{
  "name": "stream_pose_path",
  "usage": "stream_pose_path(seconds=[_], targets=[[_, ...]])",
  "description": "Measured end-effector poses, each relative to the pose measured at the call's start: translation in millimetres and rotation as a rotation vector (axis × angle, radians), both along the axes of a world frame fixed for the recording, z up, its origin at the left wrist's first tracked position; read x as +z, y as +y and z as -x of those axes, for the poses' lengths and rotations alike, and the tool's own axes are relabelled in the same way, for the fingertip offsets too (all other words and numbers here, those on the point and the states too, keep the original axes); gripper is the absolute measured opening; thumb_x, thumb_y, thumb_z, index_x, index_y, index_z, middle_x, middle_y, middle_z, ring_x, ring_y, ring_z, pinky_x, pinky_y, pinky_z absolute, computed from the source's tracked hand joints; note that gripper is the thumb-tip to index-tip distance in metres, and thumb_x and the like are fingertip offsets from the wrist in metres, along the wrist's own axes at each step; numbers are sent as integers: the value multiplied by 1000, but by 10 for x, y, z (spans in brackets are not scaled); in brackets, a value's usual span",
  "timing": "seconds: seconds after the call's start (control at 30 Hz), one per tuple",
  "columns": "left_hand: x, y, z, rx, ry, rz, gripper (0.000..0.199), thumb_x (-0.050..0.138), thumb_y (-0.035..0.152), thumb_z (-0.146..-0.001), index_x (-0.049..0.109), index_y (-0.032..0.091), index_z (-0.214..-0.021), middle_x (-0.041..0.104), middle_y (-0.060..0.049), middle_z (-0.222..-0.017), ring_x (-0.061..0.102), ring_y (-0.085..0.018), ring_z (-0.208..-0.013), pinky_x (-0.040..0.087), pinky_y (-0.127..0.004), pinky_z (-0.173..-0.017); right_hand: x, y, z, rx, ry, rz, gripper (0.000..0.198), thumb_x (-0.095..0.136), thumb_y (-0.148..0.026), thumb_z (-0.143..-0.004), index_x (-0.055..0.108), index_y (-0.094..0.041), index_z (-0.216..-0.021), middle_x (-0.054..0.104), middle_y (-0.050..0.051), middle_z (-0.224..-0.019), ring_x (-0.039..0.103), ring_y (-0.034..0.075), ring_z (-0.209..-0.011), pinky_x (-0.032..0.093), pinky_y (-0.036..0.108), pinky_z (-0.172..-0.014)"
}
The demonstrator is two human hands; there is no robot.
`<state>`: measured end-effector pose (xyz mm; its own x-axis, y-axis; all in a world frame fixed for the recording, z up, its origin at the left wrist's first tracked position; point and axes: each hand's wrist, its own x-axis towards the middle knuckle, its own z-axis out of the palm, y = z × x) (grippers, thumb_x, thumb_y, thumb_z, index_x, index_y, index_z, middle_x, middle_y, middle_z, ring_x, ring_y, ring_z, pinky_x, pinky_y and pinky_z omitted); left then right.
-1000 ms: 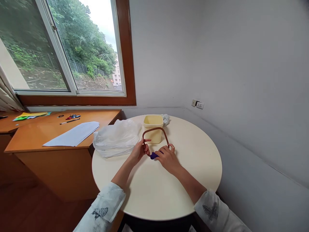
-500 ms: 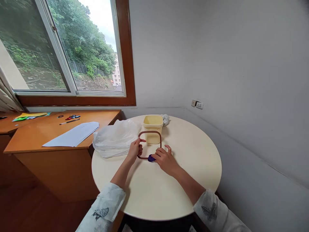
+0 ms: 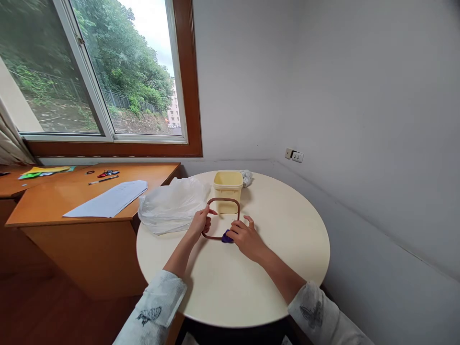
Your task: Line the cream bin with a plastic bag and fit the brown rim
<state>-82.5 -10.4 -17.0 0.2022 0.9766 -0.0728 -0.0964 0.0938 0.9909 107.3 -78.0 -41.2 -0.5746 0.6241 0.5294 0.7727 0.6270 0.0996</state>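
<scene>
A brown frame [image 3: 223, 199], a thin rounded-square ring, is held tilted up above the table. My left hand [image 3: 200, 223] is closed around its left side, with the index finger stretched across the inside. My right hand [image 3: 247, 240] pinches a small crumpled purple piece [image 3: 226, 236], which looks like cloth, against the frame's lower right corner. That corner is hidden behind the fingers and the purple piece. Just behind the frame stands a pale yellow plastic tub [image 3: 228, 180], open at the top.
On the round cream table [image 3: 287, 268], a white plastic bag [image 3: 168, 206] lies left of the tub and a crumpled grey bundle [image 3: 246, 178] sits behind it. An orange-brown desk [image 3: 79, 249] at left carries paper sheets [image 3: 108, 200], a pen [image 3: 103, 180] and small items.
The frame has tilted slightly, its top edge a little lower. My right hand and the purple piece have shifted slightly right along the lower edge. My left hand keeps its grip.
</scene>
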Motion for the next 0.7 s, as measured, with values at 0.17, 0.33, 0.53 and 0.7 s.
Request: stream_pose_path(seconds=[0.17,0.33,0.53,0.7], targets=[[-1,8,12,-6,15,6,41,50,55,-76,57,15,-73,16,12,-40,14,-4,-30,13,-17,-32,-3,1,-13,3,9,-8,29,45,2,-78,55,-23,-88,62,0,-88,48,15,-104,12,43,-100],[-11,-4,19,-20,48,17,42,52,55,-74,59,14,-71,16,11,-41,14,-4,-30,9,-17,-33,-14,41,-79,-18,49,-19,31,45,4,-76,56,-23,-88,62,0,-92,45,15,-109,12,44,-99],[-12,-22,-5,-45,35,27,43,57,54,-72,61,12,-71,18,12,-41,14,-3,-30,8,-17,-34,-14,87,-155,-45,125,-22,32,45,4,-74,59,-23,-85,63,1,-90,46,16,-108,11,45,-99],[-18,-3,-27,-21,-94,-40,36,59,47,-74,61,13,-88,28,10,-45,27,-4,-35,25,-17,-37,-4,88,-164,-122,170,-48,32,45,4,-74,60,-23,-84,62,1,-87,47,16,-104,12,43,-98]])
